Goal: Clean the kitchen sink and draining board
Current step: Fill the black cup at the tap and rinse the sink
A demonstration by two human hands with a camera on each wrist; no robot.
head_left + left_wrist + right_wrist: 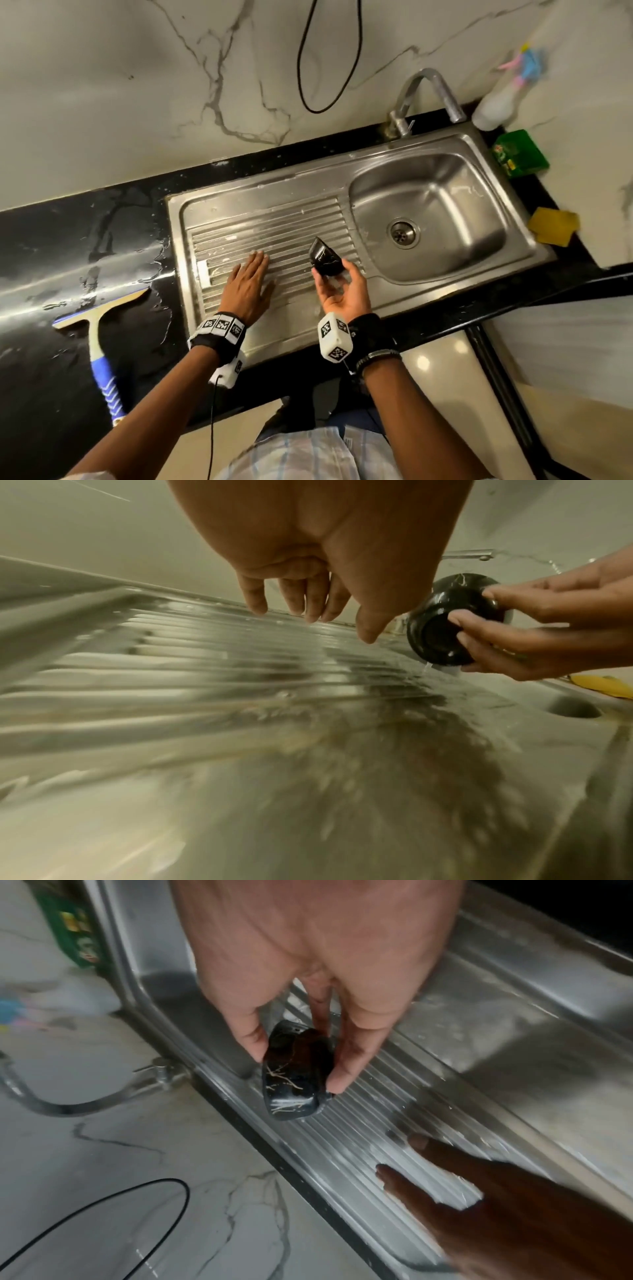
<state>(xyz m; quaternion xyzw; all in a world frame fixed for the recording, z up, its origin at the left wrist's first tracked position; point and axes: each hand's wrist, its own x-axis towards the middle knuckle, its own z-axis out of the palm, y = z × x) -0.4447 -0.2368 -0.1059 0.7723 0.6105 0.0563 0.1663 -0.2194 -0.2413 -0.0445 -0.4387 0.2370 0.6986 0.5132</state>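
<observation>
Marble-veined wall tiles back a black surface (pixel 85 240) into which the steel sink (pixel 428 212) and its ribbed draining board (pixel 267 222) are set. The board lies to the left of the basin, its ribs running lengthways toward the bowl, and it is wet and streaked. Flat on those ribs, fingers straight and spread, rests the left hand (pixel 248 287), near the board's middle. Just beside it on the basin side, the right hand (pixel 344 291) is curled round a small black bowl (pixel 323 258), tipped on its side above the ribs; the left wrist view shows a thin run of water leaving its rim. So the pour falls between the left hand and the basin, and the left hand is the nearer one for rubbing along the ribs toward the bowl. Farther out, a squeegee (pixel 99 318) lies on the wet surface to the left; a spray bottle (pixel 503 92), a green pack (pixel 520 154) and a yellow cloth (pixel 553 224) sit right of the tap (pixel 424 96).
</observation>
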